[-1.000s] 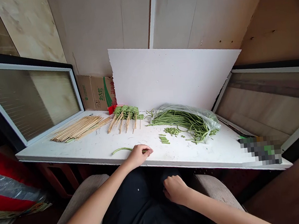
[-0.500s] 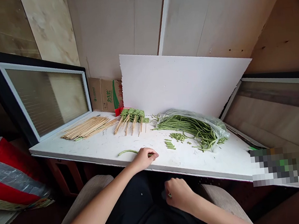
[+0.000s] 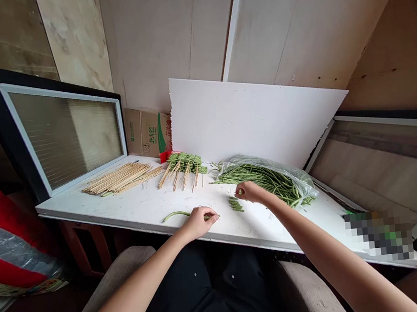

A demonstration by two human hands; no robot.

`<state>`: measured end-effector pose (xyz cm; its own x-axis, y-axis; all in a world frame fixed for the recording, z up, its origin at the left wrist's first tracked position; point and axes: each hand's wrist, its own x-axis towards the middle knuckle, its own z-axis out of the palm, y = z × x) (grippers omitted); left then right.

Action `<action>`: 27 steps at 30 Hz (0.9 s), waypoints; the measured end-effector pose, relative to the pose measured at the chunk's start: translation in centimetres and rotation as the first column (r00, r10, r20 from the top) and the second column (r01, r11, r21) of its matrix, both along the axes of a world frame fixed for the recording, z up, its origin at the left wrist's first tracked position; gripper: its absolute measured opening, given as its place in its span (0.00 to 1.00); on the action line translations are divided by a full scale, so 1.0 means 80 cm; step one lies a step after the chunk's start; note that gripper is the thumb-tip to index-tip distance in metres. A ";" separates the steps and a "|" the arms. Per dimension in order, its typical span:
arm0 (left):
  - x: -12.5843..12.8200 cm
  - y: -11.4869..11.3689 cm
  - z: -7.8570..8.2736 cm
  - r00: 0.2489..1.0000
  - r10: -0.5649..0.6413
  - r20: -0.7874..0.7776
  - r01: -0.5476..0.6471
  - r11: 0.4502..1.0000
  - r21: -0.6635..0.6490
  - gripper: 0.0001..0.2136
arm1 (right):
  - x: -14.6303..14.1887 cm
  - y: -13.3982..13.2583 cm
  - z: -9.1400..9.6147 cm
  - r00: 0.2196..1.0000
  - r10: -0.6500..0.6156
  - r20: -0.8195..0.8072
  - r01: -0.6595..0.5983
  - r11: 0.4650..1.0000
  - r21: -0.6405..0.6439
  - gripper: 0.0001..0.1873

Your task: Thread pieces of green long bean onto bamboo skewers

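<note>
My left hand is closed around a long bean at the table's front edge. The bean's curved end trails out to the left, and a short tip shows past my fingers. Over the small heap of bean bits, mostly covered from sight, my right hand is closed, with a bit of green showing at its fingertips, apparently a piece of long bean. Just below that hand lies a short row of cut bean pieces. Beyond it, a clear plastic bag holds a big bundle of long beans.
Bean skewers are piled at the back of the white table, left of the bag. Bare wooden sticks lie farther left. Behind stand a cardboard box and a white board. Framed panels border the sides.
My right hand has risen from above my lap, forward to the heap of bean bits on the table. My left hand stays almost in place, still holding the bean.
</note>
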<state>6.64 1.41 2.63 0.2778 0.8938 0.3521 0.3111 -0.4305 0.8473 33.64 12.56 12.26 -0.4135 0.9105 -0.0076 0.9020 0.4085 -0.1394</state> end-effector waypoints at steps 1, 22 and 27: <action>0.000 0.000 0.001 1.000 -0.002 -0.003 0.002 1.000 -0.002 0.11 | -0.005 0.004 -0.005 0.999 0.003 0.046 -0.003 1.000 -0.002 0.08; -0.001 0.002 0.008 0.986 -0.023 0.167 0.014 0.999 0.051 0.20 | -0.077 -0.124 -0.060 0.705 0.323 -0.631 -0.255 0.946 0.200 0.19; -0.004 -0.001 0.017 0.986 -0.034 0.164 0.030 0.999 0.024 0.20 | -0.075 -0.136 -0.070 0.679 0.375 -0.631 -0.222 0.924 0.311 0.16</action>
<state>6.31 1.32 4.02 0.2433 0.8769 0.4146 0.1545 -0.4570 0.8760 27.64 1.66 6.67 -0.4882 0.6870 0.5381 0.4248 0.7257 -0.5411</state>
